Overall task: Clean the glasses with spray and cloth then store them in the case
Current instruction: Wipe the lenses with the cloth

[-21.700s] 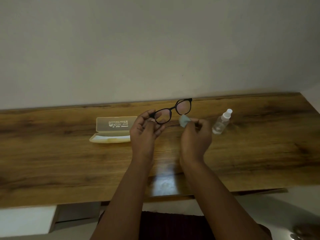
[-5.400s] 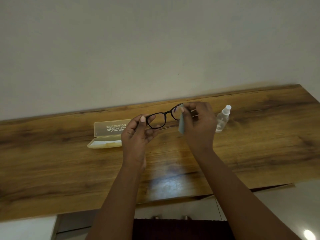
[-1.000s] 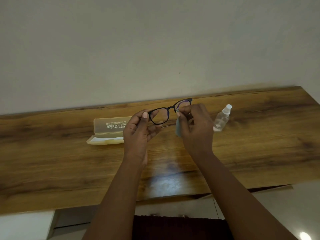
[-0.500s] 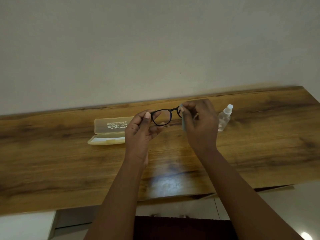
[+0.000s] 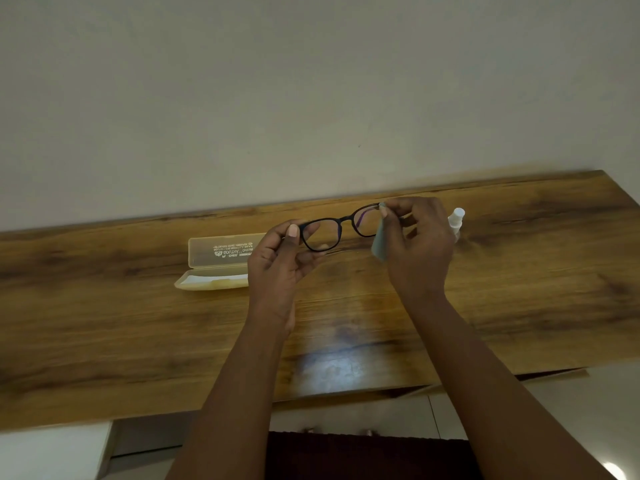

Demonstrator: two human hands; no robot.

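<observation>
Left hand (image 5: pixel 277 261): grips the left end of the glasses (image 5: pixel 341 228) at the frame corner, thumb on the near side with the nail facing up, the other fingers curled behind the rim.
Right hand (image 5: pixel 419 247): pinches the cloth (image 5: pixel 379 237) against the right lens, thumb and forefinger closed on the cloth at the top rim, the remaining fingers loosely curled behind.
Glasses: dark-framed, held up in the air between both hands above the worktop (image 5: pixel 519 289), front tilted a little so the right side sits higher. The left lens is uncovered; the right lens is partly hidden by the cloth and thumb.
Cloth: pale blue-grey, folded, hanging down from the pinch along the right lens.
Case (image 5: pixel 216 263): translucent yellowish, lying open on the worktop to the left of the left hand, lid standing up with printed lettering on it, tray toward me. Its right end is hidden behind the left hand.
Spray bottle (image 5: pixel 456 221): small clear bottle with a white top, standing on the worktop just behind the right hand, mostly hidden by it.
Worktop: wood grain, dark streaks, set against a plain pale wall (image 5: pixel 311 98); a bright reflection shows near the front edge between the forearms.
</observation>
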